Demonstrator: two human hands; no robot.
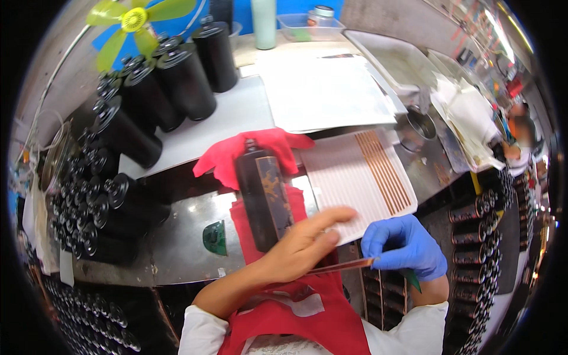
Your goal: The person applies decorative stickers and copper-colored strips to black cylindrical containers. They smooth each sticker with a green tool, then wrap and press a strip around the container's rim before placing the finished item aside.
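Observation:
A black bottle [254, 207] lies on red cloth [228, 160], its neck away from me. Along its side runs a dark panel with a gold pattern [273, 192]. My bare left hand [305, 245] reaches over the bottle's near end, fingers stretched out and apart, somewhat blurred. In its blue glove, my right hand [405, 245] pinches one end of a thin brown strip [343, 267]. The strip's other end passes below my left hand. A green piece [412, 280] shows under the right palm. Beyond both hands is a white sheet [337, 177] with several brown strips [384, 171].
Several black bottles [183, 80] stand at the far left, with more lying stacked [112, 213] nearer. A green scraper [215, 238] rests on the metal table [177, 254]. White sheets [325, 89], a metal cup [417, 127] and a yellow-green fan [135, 21] are farther back. Racked bottles [473, 254] line the right.

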